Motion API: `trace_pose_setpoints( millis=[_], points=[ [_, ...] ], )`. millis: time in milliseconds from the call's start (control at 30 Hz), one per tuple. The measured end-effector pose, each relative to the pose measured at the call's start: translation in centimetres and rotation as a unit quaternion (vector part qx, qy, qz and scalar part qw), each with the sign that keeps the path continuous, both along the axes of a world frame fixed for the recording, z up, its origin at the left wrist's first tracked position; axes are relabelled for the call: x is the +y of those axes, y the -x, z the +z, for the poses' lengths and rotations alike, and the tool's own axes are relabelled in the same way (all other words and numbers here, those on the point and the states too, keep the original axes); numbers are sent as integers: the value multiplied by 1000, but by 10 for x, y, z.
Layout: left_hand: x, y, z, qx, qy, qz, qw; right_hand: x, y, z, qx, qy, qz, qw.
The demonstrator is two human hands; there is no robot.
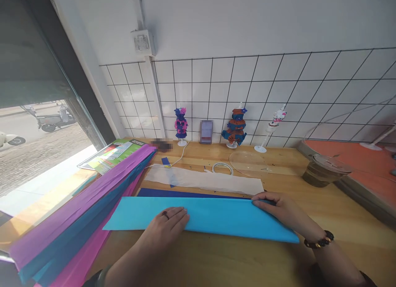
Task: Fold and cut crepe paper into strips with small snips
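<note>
A long folded strip of light blue paper (216,217) lies across the wooden table in front of me. My left hand (170,225) rests flat on its left half, fingers stretched out and a ring on one finger. At the upper right edge of the strip, my right hand (272,206) has its thumb and fingers on the paper's edge; whether they pinch it is hard to tell. Dark blue paper (161,192) shows behind the strip, and a white paper strip (204,180) lies beyond that.
Purple (89,194), blue and pink paper lengths slant along the left. Behind are a tape roll (222,168), a phone (206,132) and small decorated stands (234,130) by the tiled wall. A lidded cup (323,171) stands at the right.
</note>
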State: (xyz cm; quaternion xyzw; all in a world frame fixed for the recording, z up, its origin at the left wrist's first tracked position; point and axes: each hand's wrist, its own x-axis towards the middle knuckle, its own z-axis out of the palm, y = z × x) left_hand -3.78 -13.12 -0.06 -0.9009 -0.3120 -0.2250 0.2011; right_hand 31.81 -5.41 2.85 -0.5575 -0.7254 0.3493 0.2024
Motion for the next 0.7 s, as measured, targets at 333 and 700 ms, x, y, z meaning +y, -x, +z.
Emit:
trace_pose_setpoints(
  millis=[333, 700],
  points=[
    [-19, -9, -7, 44, 106, 19, 993, 5, -5, -13, -45, 56, 75, 995],
    [-32, -8, -5, 40, 183, -14, 982, -1, 2, -9, -31, 138, 100, 985]
  ],
)
